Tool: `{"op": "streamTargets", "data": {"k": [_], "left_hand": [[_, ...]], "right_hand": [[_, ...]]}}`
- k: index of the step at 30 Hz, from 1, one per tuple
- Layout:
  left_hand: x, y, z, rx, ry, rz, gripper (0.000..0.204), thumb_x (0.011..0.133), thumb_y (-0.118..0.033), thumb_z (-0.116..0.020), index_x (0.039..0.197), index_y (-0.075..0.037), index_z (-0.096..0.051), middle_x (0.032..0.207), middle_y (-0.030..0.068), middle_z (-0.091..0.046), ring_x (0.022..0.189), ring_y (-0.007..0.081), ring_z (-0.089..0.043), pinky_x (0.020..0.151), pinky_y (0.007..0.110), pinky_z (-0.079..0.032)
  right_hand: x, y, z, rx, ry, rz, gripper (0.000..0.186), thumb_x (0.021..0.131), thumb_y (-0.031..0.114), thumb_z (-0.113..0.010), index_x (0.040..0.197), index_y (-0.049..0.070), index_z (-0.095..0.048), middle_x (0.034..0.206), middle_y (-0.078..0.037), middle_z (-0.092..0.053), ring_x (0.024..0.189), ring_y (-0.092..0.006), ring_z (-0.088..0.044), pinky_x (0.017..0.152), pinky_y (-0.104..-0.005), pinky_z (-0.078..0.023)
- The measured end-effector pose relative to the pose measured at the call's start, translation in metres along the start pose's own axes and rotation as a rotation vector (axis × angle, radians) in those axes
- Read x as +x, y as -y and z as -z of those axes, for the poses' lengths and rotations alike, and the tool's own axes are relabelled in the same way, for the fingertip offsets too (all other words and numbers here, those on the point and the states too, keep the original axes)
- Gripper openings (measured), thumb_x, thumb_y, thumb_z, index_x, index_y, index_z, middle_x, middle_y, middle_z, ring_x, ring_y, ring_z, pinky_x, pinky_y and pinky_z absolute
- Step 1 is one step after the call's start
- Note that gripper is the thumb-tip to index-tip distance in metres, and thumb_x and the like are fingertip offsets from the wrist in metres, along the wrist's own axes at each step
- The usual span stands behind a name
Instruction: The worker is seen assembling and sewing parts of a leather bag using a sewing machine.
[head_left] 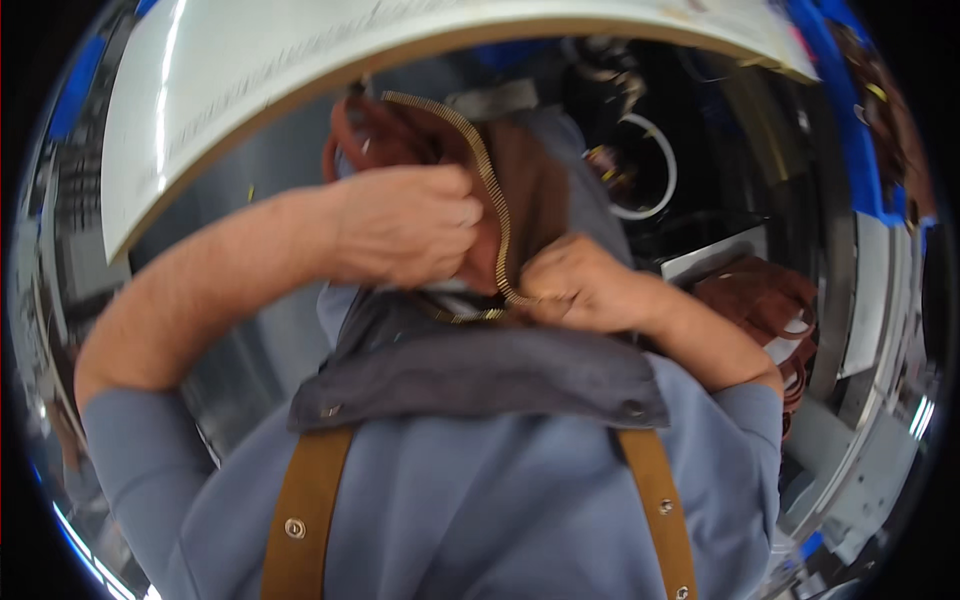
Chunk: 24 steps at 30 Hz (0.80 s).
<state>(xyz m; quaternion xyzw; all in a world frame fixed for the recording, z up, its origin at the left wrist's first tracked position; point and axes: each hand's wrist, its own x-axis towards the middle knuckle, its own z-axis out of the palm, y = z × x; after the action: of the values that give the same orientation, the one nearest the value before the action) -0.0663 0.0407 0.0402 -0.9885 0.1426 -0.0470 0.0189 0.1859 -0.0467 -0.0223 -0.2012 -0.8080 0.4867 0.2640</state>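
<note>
A brown leather bag [545, 185] lies in front of my body, just past the dark apron bib. Along its opening runs a gold-toothed zipper [490, 185], curving down and bending back to the left at its near end. My left hand [415, 225] is closed in a fist over the bag's left side, gripping the reddish-brown leather there. At the near end of the zipper my right hand [585, 285] is closed, fingers pinched on it. Both sets of fingertips are partly hidden. Reddish-brown handles [348, 145] loop at the bag's far left.
A white tabletop [420, 25] curves across the far side, above the bag. To the right lie more reddish-brown leather pieces [755, 300]. A white ring [672, 170] sits among dark things at the far right. Blue plastic [850, 110] stands by the right rim.
</note>
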Motion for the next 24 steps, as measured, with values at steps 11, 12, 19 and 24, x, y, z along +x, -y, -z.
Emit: {"op": "streamTargets", "data": {"k": [11,12,19,24], "left_hand": [[0.013,-0.022,-0.03,-0.027,-0.382,0.605,0.009,0.068,-0.018,-0.072,0.068,-0.011,-0.065,0.072,-0.0019,-0.056,0.074,0.0156,-0.054,0.074,0.035,-0.04],[0.014,-0.023,-0.029,-0.024,-0.384,0.604,0.009,0.068,-0.018,-0.072,0.068,-0.011,-0.065,0.072,-0.0019,-0.056,0.074,0.0156,-0.054,0.074,0.035,-0.04],[0.015,-0.029,-0.02,-0.132,-0.463,0.86,0.016,0.071,-0.022,-0.07,0.069,-0.006,-0.065,0.07,0.0032,-0.056,0.072,0.0219,-0.056,0.073,0.036,-0.041],[0.017,-0.033,-0.009,-0.269,-0.595,1.022,0.017,0.074,-0.018,-0.073,0.071,-0.007,-0.059,0.071,0.0054,-0.054,0.066,0.0249,-0.052,0.064,0.036,-0.039]], "right_hand": [[0.029,0.012,0.012,-0.13,-0.423,-0.16,0.02,0.079,0.013,-0.08,0.079,0.003,-0.063,0.068,-0.003,-0.054,0.058,-0.0125,-0.05,0.051,-0.029,-0.038],[0.032,0.014,0.01,-0.148,-0.499,-0.111,0.02,0.078,0.013,-0.08,0.084,0.003,-0.064,0.072,-0.004,-0.055,0.06,-0.0128,-0.05,0.052,-0.0283,-0.039],[0.043,0.015,0.016,-0.256,-0.465,-0.109,0.013,0.083,0.006,-0.074,0.09,0.002,-0.064,0.078,-0.006,-0.058,0.068,-0.014,-0.057,0.056,-0.0269,-0.044],[0.049,0.013,0.019,-0.17,-0.435,-0.105,0.013,0.084,0.006,-0.073,0.089,0.001,-0.062,0.081,-0.008,-0.06,0.071,-0.0175,-0.06,0.061,-0.0289,-0.048]]}}
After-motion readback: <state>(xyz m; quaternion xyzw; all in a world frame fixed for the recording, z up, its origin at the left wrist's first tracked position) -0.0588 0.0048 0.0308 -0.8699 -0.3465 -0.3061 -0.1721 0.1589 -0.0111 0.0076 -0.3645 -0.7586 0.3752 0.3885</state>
